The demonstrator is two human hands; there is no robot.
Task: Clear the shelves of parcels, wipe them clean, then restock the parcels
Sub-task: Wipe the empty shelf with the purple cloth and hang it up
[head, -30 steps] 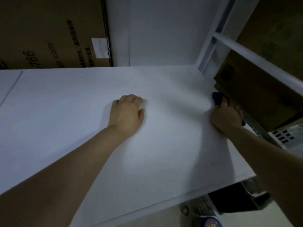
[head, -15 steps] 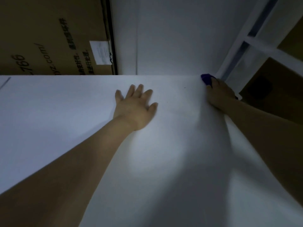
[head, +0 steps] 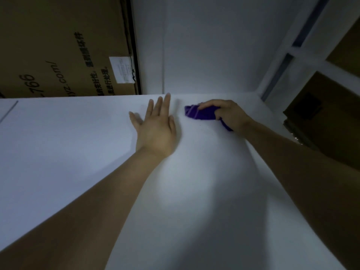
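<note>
Wiping is the step in hand: the right hand [head: 231,115] is closed around a bunched purple cloth [head: 202,114] pressed to the bare white shelf [head: 78,143] near its back edge, while the left hand [head: 155,129] lies flat, fingers spread, holding nothing, just beside it. No parcels sit on this shelf; a large cardboard box [head: 58,45] stands behind it, and the next stroke probably needs the left hand lifted aside.
</note>
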